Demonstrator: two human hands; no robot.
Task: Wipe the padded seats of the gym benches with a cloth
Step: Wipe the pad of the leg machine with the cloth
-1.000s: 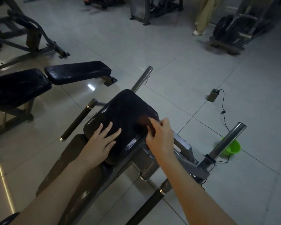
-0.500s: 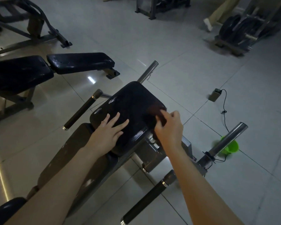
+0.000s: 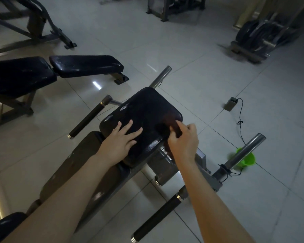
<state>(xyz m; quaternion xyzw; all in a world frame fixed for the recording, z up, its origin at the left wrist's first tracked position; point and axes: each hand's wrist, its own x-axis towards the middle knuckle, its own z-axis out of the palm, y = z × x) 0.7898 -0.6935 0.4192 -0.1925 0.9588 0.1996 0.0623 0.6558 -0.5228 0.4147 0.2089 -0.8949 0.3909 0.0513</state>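
Observation:
A black padded seat [image 3: 144, 109] tops the bench frame in the middle of the view. My left hand [image 3: 120, 141] lies flat on its near left part, fingers spread. My right hand [image 3: 183, 141] grips a dark brownish cloth [image 3: 170, 120] and holds it against the seat's right edge. The cloth is blurred and partly hidden by my fingers. A longer brown pad [image 3: 81, 165] of the same bench runs toward me under my left forearm.
A second black bench [image 3: 84, 65] stands at the left. Bare metal bars [image 3: 244, 151] and foam-covered handles [image 3: 88, 120] jut from the frame. On the tiled floor lie a green bucket [image 3: 247, 159], a small box with a cable [image 3: 231, 104], and a weight-plate rack [image 3: 256, 37] farther off.
My right hand has shifted the cloth along the seat's right edge, first toward me, then back up a little. My left hand stays flat on the pad. The view has tilted slightly.

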